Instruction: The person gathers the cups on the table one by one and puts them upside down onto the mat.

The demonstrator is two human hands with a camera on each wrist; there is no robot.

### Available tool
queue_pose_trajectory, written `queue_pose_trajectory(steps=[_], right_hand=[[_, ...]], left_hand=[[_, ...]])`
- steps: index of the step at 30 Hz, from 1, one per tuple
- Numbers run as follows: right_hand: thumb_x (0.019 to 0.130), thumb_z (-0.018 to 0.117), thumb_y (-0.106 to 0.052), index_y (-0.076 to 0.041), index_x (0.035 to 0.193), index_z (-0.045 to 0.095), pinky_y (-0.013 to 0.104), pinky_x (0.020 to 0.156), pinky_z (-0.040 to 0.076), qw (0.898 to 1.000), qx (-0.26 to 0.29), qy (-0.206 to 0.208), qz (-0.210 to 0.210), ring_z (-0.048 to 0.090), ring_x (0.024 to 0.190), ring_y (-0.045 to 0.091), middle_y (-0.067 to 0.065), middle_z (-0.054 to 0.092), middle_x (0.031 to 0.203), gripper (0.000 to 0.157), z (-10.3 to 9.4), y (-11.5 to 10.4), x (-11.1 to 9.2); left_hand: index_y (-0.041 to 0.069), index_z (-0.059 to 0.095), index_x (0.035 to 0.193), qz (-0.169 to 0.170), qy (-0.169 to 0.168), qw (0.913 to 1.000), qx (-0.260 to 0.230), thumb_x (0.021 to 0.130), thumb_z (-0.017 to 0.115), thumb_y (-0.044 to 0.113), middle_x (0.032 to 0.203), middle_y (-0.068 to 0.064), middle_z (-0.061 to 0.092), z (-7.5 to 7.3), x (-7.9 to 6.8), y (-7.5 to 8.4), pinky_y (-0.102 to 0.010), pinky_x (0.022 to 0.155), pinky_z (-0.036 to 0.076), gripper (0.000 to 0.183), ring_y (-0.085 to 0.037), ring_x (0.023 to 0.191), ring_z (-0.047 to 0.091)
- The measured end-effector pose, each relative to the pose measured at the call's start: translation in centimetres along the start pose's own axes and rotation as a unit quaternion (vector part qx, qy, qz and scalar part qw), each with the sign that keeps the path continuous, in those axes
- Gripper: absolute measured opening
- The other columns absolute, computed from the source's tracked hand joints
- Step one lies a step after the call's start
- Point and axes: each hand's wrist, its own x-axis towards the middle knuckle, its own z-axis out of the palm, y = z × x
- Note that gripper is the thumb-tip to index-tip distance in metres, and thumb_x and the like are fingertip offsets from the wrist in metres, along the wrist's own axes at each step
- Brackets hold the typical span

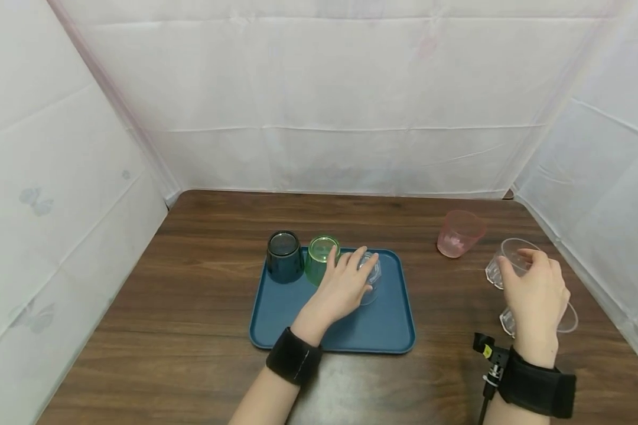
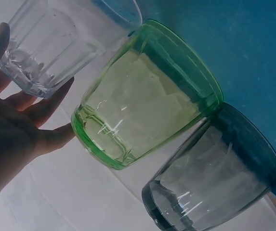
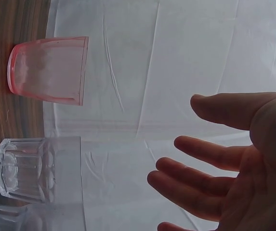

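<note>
Blue plastic makes up the tray (image 1: pixel 351 336), which lies on the brown wooden desk (image 1: pixel 181 319). Three upside-down glasses stand along its far side: a dark glass (image 1: pixel 284 260) at the far left corner, a green glass (image 1: pixel 316 268) just beside it on the far edge, and a clear glass (image 2: pixel 51 45) toward the far right corner.

The left hand (image 1: pixel 341 288) is around the base of that clear glass, thumb on one side and fingers on the other. Its grip is wide, the fingers spread and nearly straight; whether they press on the glass I cannot tell.

By the desk's right edge are two upright glasses, a far clear glass (image 1: pixel 493 273) and a near clear glass (image 1: pixel 507 322). The right hand (image 1: pixel 536 292) hangs above them with nothing in it, thumb and fingers wide apart. A pink glass (image 1: pixel 459 234) stands upright closer to the desk's far edge, between the tray and the far clear glass. Black straps (image 1: pixel 295 357) circle both wrists, and white sheeting (image 1: pixel 340 94) rises behind the desk's far edge.
</note>
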Motion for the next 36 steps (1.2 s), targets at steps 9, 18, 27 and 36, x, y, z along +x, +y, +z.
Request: queue_pose_trajectory(steps=[9,18,27,36], right_hand=[[0.091,0.046,-0.036,0.007,0.133,0.038,0.066,0.087,0.028,0.998,-0.041,-0.042,0.033,0.035,0.110,0.053,0.037,0.037,0.125,0.061,-1.1,1.4,0.4],[0.087,0.047,-0.052,0.012,0.138,0.020,0.069,0.092,0.020,0.987,-0.078,-0.134,0.050,0.020,0.115,0.061,0.043,0.019,0.131,0.086,-1.3,3.0,0.8],[0.082,0.053,-0.056,0.017,0.135,0.014,0.071,0.091,0.016,0.981,-0.084,-0.166,0.058,0.015,0.117,0.062,0.047,0.014,0.129,0.098,-1.2,3.5,0.7],[0.080,0.058,-0.054,0.018,0.134,0.013,0.073,0.090,0.016,0.976,-0.086,-0.186,0.069,0.013,0.116,0.064,0.047,0.012,0.129,0.100,-1.3,3.8,0.9]], left_hand=[[0.020,0.036,0.142,-0.001,-0.012,0.9998,0.014,0.092,0.050,0.038,0.145,-0.009,0.032,-0.2,0.4,0.2,-0.055,0.107,0.015,0.055,-0.027,0.124,0.038],[0.022,0.039,0.141,0.005,-0.010,0.9996,0.026,0.092,0.049,0.037,0.146,-0.008,0.032,-0.2,0.9,0.2,-0.055,0.106,0.016,0.052,-0.029,0.128,0.034],[0.023,0.042,0.139,0.016,0.000,0.9986,0.050,0.092,0.052,0.030,0.144,-0.005,0.036,-0.1,1.0,0.4,-0.055,0.107,0.014,0.048,-0.025,0.133,0.028],[0.022,0.041,0.140,0.021,-0.001,0.9980,0.060,0.082,0.066,0.018,0.143,-0.003,0.037,-0.1,1.2,0.6,-0.055,0.107,0.013,0.063,-0.020,0.132,0.029]])
